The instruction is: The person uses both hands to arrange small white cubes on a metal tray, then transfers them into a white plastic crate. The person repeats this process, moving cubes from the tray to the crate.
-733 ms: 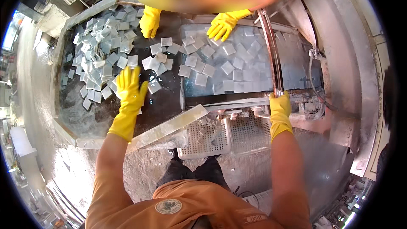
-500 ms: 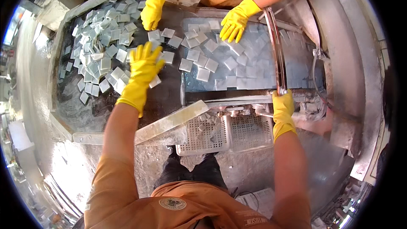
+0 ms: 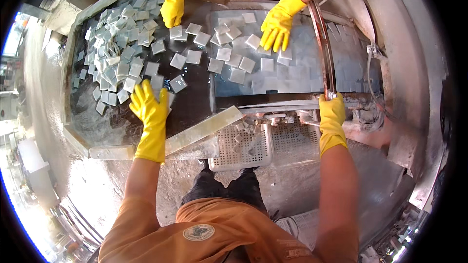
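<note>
My left hand [image 3: 150, 114], in a yellow rubber glove, spreads its fingers over the near edge of a pile of small square grey-white tiles [image 3: 122, 34]. A few loose tiles lie at its fingertips; the palm's underside is hidden. My right hand [image 3: 332, 114], gloved the same way, is closed around the near end of a rusty metal bar [image 3: 323, 48] that spans the belt crosswise. Flat tiles [image 3: 238, 75] lie on the wet, bluish belt [image 3: 229, 87] to the left of the bar, some in neat rows beside it.
Opposite me, a co-worker's yellow-gloved hands [image 3: 278, 24] reach over the tiles. A stone-like rim [image 3: 202, 129] borders the dark tray [image 3: 190, 102] on my side. Below stand two perforated plastic crates [image 3: 241, 148] with tile scraps. A hose [image 3: 369, 68] hangs right of the bar.
My left hand has drawn back toward me and left, away from the middle tiles. My right hand stays on the bar. The co-worker's right-side hand has shifted slightly right.
</note>
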Available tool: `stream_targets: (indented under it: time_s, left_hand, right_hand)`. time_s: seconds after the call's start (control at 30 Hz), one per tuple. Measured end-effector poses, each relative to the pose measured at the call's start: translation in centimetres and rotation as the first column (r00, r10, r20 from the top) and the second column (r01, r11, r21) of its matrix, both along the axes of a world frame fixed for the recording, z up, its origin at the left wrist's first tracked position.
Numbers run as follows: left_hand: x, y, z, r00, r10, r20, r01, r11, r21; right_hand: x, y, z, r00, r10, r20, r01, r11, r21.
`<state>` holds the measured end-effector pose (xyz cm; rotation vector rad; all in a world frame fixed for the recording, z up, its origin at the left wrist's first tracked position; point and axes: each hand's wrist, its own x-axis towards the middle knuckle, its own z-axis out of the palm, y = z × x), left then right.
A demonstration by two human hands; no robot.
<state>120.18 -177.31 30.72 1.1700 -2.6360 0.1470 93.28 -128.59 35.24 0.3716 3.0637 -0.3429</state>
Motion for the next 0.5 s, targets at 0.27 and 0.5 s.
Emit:
stream_targets:
  time_s: [0.27,0.5]
  left_hand:
    - [-0.3,-2.9,1.6,0.908,-0.402,-0.119,0.402,0.915,-0.027]
    - [3.8,-0.4,0.4,0.992,-0.102,0.071,0.113,0.978,-0.174]
  right_hand:
    - [-0.1,0.5,-0.7,0.999,0.012,-0.032,-0.012,1.0,0.006]
    - [0.1,0.1,-0.4,1.0,-0.015,0.022,0.015,1.0,0.019]
